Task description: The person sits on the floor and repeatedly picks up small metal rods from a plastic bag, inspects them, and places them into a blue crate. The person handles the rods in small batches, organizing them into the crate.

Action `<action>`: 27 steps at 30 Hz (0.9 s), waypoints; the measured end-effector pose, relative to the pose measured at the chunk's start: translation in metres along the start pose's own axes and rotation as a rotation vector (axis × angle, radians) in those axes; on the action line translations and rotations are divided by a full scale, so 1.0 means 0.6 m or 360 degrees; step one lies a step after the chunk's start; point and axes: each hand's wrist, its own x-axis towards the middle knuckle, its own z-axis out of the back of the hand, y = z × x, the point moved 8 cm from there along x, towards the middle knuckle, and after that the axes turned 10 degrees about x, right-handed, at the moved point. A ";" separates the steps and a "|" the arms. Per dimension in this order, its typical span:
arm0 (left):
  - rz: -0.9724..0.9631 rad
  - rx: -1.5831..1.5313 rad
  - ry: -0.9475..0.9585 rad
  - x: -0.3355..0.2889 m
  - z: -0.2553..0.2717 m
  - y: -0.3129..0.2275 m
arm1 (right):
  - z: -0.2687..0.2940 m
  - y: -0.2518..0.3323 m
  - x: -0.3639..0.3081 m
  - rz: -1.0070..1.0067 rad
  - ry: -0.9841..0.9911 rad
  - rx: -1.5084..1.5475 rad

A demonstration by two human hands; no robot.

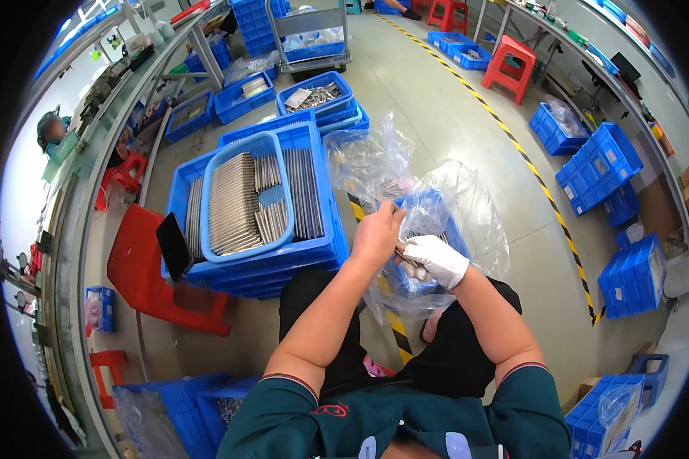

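My bare left hand [377, 236] is closed, its fingertips bent together; what lies in them, if anything, is too small to make out. Beside it, my right hand [439, 261], in a white glove, is closed around a few slim metal pieces [400, 253], whose ends show between the two hands. Both hands are over a blue crate [458, 236] between my knees. Clear plastic bagging [478, 218] lines it and spills over its sides, and more metal pieces show inside. On my left, a light-blue tray [290, 200] holds rows of slim metal rods [232, 203].
The tray rests on stacked blue crates [335, 229] with more rods. A dark phone [174, 246] stands upright by their left edge, near a red stool [142, 268]. Ahead are a crate of loose metal parts [314, 96] and a cart [311, 38]. Striped floor tape [528, 153] runs to the right.
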 end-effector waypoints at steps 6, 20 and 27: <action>-0.0118 -0.0122 0.0067 0.000 0.003 -0.020 | -0.036 -0.023 -0.001 0.0011 0.0476 0.0675; 0.0307 -0.1114 0.0114 0.010 0.011 0.057 | 0.007 0.023 -0.009 0.0367 -0.0194 -0.0049; 0.0548 -0.1770 0.0617 -0.014 -0.029 0.040 | 0.040 0.041 -0.020 0.0472 -0.0445 -0.0138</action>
